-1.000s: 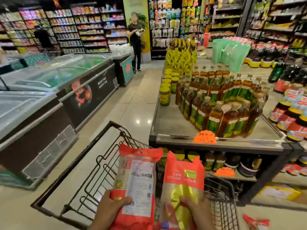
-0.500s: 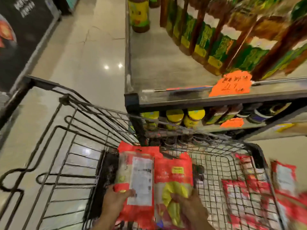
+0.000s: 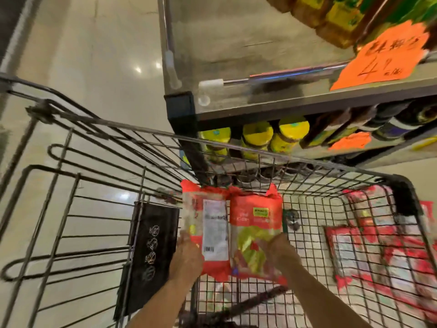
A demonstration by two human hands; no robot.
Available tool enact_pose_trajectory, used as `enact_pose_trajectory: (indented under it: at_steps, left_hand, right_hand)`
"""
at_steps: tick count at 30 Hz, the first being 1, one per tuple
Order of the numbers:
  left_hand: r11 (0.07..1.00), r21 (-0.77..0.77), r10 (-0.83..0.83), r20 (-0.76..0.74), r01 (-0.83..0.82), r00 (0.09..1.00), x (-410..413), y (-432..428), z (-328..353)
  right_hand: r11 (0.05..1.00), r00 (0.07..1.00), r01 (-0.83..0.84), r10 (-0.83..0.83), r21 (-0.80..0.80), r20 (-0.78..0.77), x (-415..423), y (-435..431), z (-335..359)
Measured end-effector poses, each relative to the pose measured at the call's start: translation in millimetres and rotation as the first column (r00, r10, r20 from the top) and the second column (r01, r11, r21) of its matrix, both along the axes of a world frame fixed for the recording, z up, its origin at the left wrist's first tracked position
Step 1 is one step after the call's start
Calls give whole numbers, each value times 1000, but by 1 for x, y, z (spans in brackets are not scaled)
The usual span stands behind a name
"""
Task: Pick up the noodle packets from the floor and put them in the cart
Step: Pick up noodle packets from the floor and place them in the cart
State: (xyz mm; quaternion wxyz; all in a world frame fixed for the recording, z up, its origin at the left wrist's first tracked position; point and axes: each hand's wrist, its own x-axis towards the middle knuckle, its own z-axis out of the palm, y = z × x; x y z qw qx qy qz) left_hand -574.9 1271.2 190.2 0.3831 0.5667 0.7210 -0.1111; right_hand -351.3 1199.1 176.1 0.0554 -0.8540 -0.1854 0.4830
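Note:
I hold two red noodle packets side by side inside the black wire cart (image 3: 293, 166), low over its mesh floor. My left hand (image 3: 186, 256) grips the left packet (image 3: 208, 228), which shows its white label and barcode. My right hand (image 3: 281, 252) grips the right packet (image 3: 255, 235), which shows its front with a yellow-green picture. More red noodle packets (image 3: 369, 247) show blurred through the cart's right side; I cannot tell whether they lie in the cart or on the floor.
The cart's folded child seat with a black flap (image 3: 151, 252) is at the left. A display stand (image 3: 260, 74) with oil bottles, yellow-lidded jars (image 3: 257, 136) and orange price tags (image 3: 378, 58) stands right behind the cart's front. Shiny tiled floor (image 3: 94, 67) lies to the left.
My view has tilted down from the aisle to the cart. Both hands have carried the two packets from above the cart's rim down into its basket.

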Motion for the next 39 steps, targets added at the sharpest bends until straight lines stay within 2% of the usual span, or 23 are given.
enact_pose_trajectory:
  at_steps: [1, 3, 7, 9, 11, 15, 19, 23, 26, 29, 33, 39]
  left_hand:
    - [998, -28, -56, -14, 56, 998, 0, -1, 4]
    - [981, -46, -190, -39, 189, 981, 4, -2, 17]
    - [892, 81, -438, -101, 446, 894, 19, 5, 84]
    - [785, 187, -561, -189, 590, 806, 33, 9, 135]
    - [639, 280, -661, -274, 716, 698, 51, 10, 187]
    - [407, 415, -750, -356, 813, 558, 100, -14, 286]
    - [152, 530, -791, -441, 834, 424, 160, -85, 368]
    - [-85, 625, -832, -473, 776, 290, 224, -197, 427]
    - [-244, 648, -855, -495, 721, 156, 276, -299, 455]
    - [-383, 684, -875, -485, 620, -6, 326, -411, 471]
    - [-495, 733, -867, -453, 467, -208, 360, -569, 487]
    - [-607, 743, -770, -461, 283, -442, 375, -754, 494]
  right_hand:
    - [995, 993, -104, 104, -7, 52, 1, -2, 5]
    - [985, 984, -171, 170, 16, 54, 2, 2, 43]
    - [944, 938, -325, 313, 61, 146, 12, 0, 114]
    - [925, 904, -375, 350, 65, 245, 18, -7, 160]
    - [918, 884, -387, 342, 88, 318, 26, -23, 207]
    - [896, 818, -418, 300, 149, 491, 51, -83, 298]
    - [906, 792, -334, 121, 258, 598, 84, -182, 370]
    - [925, 744, -183, -91, 333, 662, 110, -318, 422]
    - [945, 660, -73, -194, 319, 726, 127, -439, 447]
    - [939, 570, 112, -328, 324, 753, 137, -563, 460]
    - [886, 463, 337, -452, 320, 763, 125, -714, 473]
    - [788, 292, 559, -480, 260, 827, 85, -882, 482]
